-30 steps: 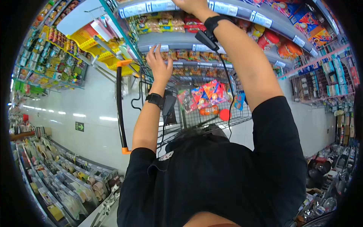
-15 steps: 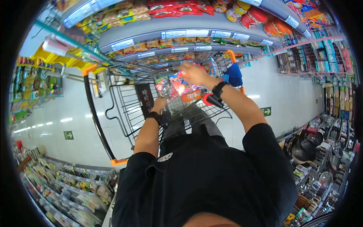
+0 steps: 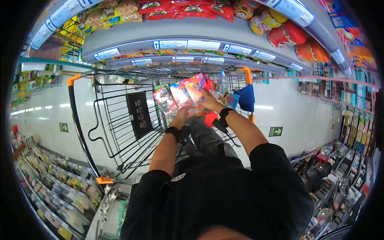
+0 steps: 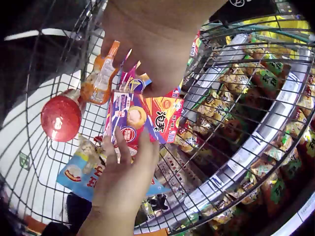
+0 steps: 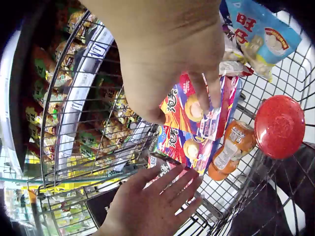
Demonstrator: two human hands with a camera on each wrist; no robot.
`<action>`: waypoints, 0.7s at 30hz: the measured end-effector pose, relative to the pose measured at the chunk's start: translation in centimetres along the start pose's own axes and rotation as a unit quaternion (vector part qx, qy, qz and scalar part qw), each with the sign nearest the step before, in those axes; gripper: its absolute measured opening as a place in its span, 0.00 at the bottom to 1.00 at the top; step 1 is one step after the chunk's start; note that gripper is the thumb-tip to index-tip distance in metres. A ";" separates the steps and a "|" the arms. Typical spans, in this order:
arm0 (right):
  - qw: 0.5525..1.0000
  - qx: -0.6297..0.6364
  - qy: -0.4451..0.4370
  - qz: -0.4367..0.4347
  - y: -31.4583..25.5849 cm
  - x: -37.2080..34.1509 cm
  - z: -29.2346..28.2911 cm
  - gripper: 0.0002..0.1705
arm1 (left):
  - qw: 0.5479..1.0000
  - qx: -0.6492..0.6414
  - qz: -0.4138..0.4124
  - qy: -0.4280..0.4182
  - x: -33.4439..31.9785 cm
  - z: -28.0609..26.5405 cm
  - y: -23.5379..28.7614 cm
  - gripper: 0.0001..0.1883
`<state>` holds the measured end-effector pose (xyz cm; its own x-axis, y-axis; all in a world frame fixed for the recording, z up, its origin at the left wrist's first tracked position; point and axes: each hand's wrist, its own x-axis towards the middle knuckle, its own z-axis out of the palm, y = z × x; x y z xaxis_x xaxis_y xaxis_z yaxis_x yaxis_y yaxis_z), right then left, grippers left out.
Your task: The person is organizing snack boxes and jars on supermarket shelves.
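My right hand (image 5: pixel 172 59) holds a red-and-purple cream puff box (image 5: pixel 194 105) from above, thumb on one side and fingers on the other. A second, similar box (image 5: pixel 189 150) lies beside it in the wire shopping cart. My left hand (image 5: pixel 152 201) reaches in from the other side, its fingers straight and spread over a dark-edged box (image 5: pixel 162 164). In the head view, that box (image 3: pixel 165 100) shows red with a black-and-white figure. Near the boxes lie an orange bottle-shaped pack (image 5: pixel 231 150), a red-lidded container (image 5: pixel 279 127) and a blue snack bag (image 5: pixel 266 37).
The cart's black, orange-ended handle (image 3: pixel 82 128) is at the left, with a black sign (image 3: pixel 139 116) on the basket. Ahead, a grey shelf (image 3: pixel 176 34) bears red bags (image 3: pixel 188 10) and lidded jars (image 3: pixel 286 34). Cookware racks (image 3: pixel 320 180) stand behind at the right.
My right hand came down from the upper shelf into the cart and sits among the boxes. My left hand moved from near the shelf edge into the cart. The view shifted toward the shelf.
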<state>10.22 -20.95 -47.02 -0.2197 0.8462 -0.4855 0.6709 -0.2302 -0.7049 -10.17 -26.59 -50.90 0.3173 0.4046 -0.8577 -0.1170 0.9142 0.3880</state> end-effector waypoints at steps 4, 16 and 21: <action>0.998 -0.004 -0.034 0.048 0.5 2.1 1.4 0.49 | 0.997 0.006 0.070 0.010 0.4 2.2 -0.7 0.29; 0.977 -0.086 0.040 0.192 0.6 6.3 2.8 0.60 | 0.982 -0.178 0.048 0.051 7.3 4.7 -2.8 0.24; 0.960 -0.170 0.019 0.222 1.7 7.7 2.4 0.41 | 0.981 -0.131 0.088 0.112 7.2 3.7 -4.7 0.16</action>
<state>7.96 -15.97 -53.20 0.1638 0.7197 -0.6747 0.8864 -0.4076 -0.2196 -3.89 -28.09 -57.64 0.0589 0.5251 -0.8490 -0.3994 0.7918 0.4621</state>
